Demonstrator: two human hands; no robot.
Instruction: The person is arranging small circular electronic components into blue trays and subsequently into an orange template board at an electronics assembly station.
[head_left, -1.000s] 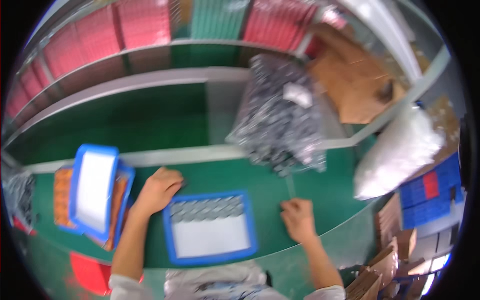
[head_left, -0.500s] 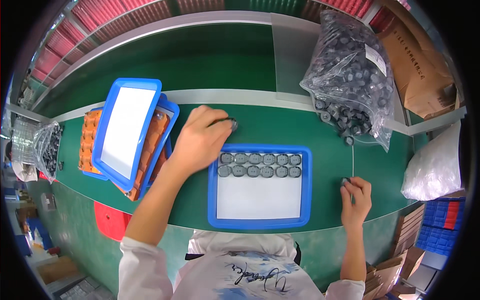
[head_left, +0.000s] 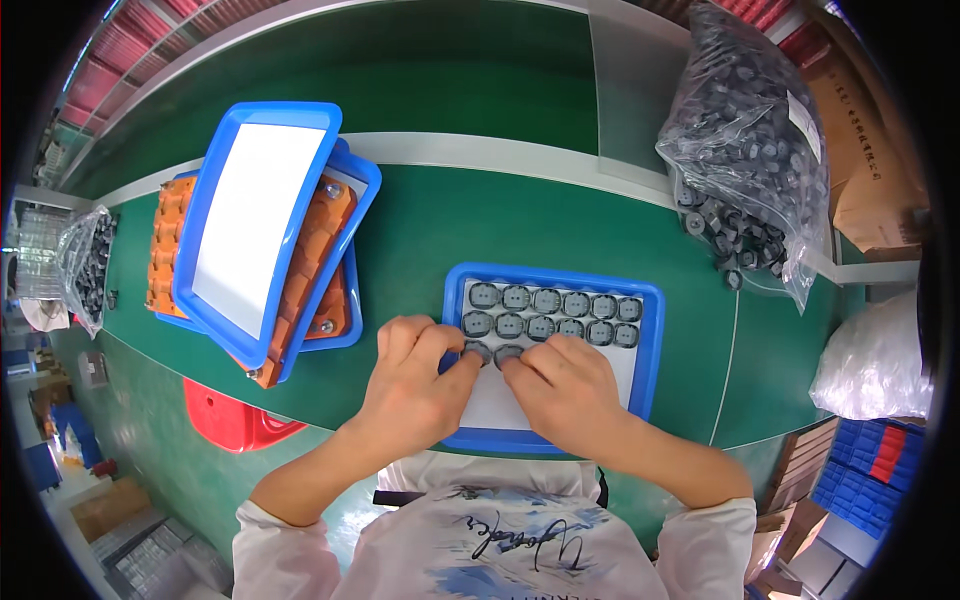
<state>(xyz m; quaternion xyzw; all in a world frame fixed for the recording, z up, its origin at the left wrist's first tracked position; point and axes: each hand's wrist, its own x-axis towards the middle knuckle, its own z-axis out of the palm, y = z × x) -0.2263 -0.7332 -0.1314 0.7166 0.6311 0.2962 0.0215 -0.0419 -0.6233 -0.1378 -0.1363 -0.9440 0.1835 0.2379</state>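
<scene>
A blue-rimmed tray (head_left: 652,350) with a white bottom lies on the green table before me. Two full rows of round dark grey plastic parts (head_left: 546,300) fill its far half. My left hand (head_left: 418,375) reaches over the tray's left rim, its fingers closed on a grey part (head_left: 477,352) just below the second row. Beside it, my right hand (head_left: 570,388) pinches another grey part (head_left: 508,356) over the white bottom. The two held parts sit side by side, each partly covered by fingertips.
At the left, blue trays (head_left: 262,220) with white sheets are stacked askew with orange molded trays (head_left: 170,240). A clear bag (head_left: 735,140) spills grey parts (head_left: 740,235) at the back right, near a cardboard box (head_left: 870,150). A red stool (head_left: 228,415) stands below the table's left edge.
Both hands have come in from either side of the tray, each carrying a grey part, and now meet at the start of a third row. The view has shifted a little.
</scene>
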